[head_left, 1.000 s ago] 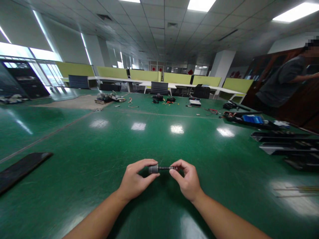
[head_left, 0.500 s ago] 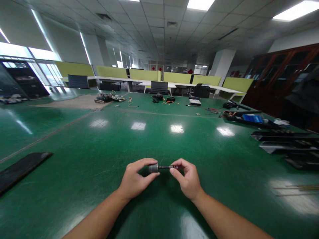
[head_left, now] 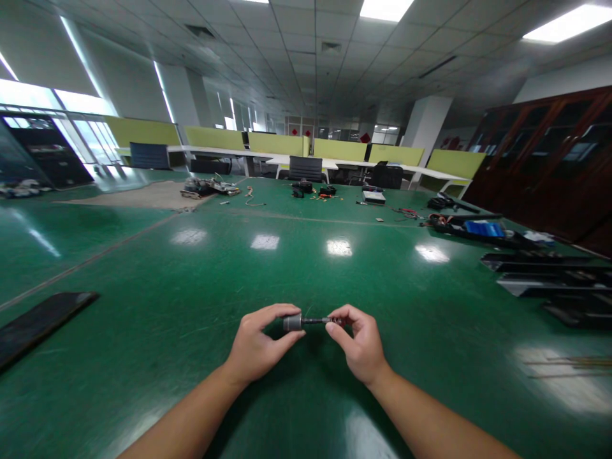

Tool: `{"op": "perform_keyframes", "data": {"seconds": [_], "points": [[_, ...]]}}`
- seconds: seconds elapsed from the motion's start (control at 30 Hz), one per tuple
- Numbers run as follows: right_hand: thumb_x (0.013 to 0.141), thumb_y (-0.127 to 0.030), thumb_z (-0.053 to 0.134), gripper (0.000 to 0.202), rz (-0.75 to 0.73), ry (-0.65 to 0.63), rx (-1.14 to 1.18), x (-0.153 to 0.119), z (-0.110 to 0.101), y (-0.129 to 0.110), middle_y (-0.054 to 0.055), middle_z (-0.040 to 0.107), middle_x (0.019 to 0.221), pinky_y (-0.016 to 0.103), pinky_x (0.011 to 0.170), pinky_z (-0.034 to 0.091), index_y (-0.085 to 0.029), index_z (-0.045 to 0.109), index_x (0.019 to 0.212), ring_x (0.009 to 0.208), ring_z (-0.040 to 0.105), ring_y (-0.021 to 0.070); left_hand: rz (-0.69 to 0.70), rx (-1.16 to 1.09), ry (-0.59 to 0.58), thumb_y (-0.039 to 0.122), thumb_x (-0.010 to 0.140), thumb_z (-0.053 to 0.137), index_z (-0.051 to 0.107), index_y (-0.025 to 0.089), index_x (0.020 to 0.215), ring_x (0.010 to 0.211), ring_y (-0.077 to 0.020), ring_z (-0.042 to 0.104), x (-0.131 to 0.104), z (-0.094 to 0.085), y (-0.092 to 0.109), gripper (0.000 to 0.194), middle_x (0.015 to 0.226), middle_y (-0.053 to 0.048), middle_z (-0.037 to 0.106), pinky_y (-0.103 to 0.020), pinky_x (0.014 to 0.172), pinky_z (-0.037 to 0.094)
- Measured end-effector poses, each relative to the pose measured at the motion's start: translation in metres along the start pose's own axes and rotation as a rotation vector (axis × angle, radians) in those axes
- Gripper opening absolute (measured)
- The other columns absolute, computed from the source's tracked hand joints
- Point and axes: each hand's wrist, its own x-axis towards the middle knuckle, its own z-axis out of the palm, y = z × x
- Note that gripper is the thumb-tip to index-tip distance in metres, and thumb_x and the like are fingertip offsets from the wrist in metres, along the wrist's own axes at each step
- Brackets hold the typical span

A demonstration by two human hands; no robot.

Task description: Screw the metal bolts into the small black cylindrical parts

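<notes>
1. Shafted cylinder point(head_left: 292, 322): held roughly level, over green tabletop point(head_left: 306, 274).
2. Left hand point(head_left: 255, 344) grips the wide end; right hand point(head_left: 363, 347) pinches the shaft point(head_left: 314, 320) near its far end.
3. Best: grips in line, light pinch, no side load.

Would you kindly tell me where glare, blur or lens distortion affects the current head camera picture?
Head view: the ceiling lights glare off the green tabletop; the windows are blown out; wide-angle distortion slants the cabinets; the black metal parts at the right edge look smeared; the thin shaft between left hand and right hand shows little fine detail.
</notes>
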Motion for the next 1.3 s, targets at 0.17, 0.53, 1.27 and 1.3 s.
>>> {"op": "perform_keyframes", "data": {"seconds": [0.17, 0.53, 1.27, 1.3], "points": [[0.086, -0.029, 0.067, 0.011, 0.0, 0.001, -0.005, 0.0007, -0.0003, 0.0001, 0.003, 0.064, 0.077, 0.032, 0.071, 0.044, -0.018, 0.068, 0.087, 0.074, 0.057, 0.0191, 0.002, -0.004, 0.003, 0.03, 0.077, 0.079, 0.069, 0.029, 0.106, 0.101, -0.0184, 0.067, 0.0014, 0.0005, 0.0011, 0.03, 0.106, 0.001, 0.072, -0.032, 0.095, 0.052], [0.086, -0.03, 0.066, 0.013, 0.008, -0.003, 0.019, 0.0006, -0.0004, 0.0004, 0.003, 0.065, 0.077, 0.032, 0.071, 0.045, -0.017, 0.067, 0.086, 0.074, 0.057, 0.0193, 0.003, 0.002, 0.007, 0.031, 0.077, 0.079, 0.069, 0.028, 0.106, 0.1, -0.0189, 0.068, 0.001, -0.0001, 0.0015, 0.031, 0.106, 0.0, 0.072, -0.033, 0.094, 0.053], [0.084, -0.029, 0.068, 0.012, 0.014, 0.009, 0.034, 0.0004, 0.0001, -0.0036, 0.003, 0.064, 0.075, 0.031, 0.069, 0.045, -0.017, 0.068, 0.084, 0.072, 0.056, 0.0187, -0.044, 0.0, 0.011, 0.03, 0.079, 0.076, 0.069, 0.025, 0.107, 0.1, -0.0216, 0.067, 0.0018, -0.0023, 0.0016, 0.03, 0.107, -0.004, 0.071, -0.035, 0.094, 0.053], [0.084, -0.028, 0.068, 0.011, 0.009, 0.008, 0.034, 0.0, 0.0004, -0.0043, 0.003, 0.064, 0.075, 0.031, 0.07, 0.044, -0.017, 0.068, 0.084, 0.071, 0.056, 0.0185, -0.054, 0.008, 0.015, 0.03, 0.079, 0.076, 0.069, 0.026, 0.107, 0.1, -0.0212, 0.067, 0.0019, -0.0027, 0.001, 0.03, 0.106, -0.003, 0.071, -0.035, 0.093, 0.052]]}}
